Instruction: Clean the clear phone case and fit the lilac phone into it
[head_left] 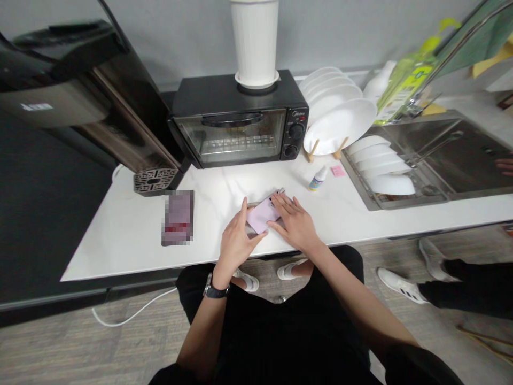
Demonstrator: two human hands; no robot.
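A lilac phone [262, 215] lies aslant near the counter's front edge, back side up, its camera end away from me. Greyish material, perhaps a cloth or film, shows past its lower left end; I cannot tell which. My left hand [236, 235] holds that end, index finger at the far edge and thumb at the near corner. Across the camera end lie the fingers of my right hand [296, 222], with its thumb on the near long edge. The right fingers partly hide the lenses. A small white spray bottle [318, 179] stands beyond my right hand, beside a pink packet [337, 170].
Left of my hands lies a blurred-out dark purple flat item [178, 216]. Behind are a drinks machine [156, 179], a toaster oven [240, 133] with a white pot [256, 43] on top, and racked plates [336, 125]. The sink [452, 160] holds bowls; another person's hand [505, 164] shows there.
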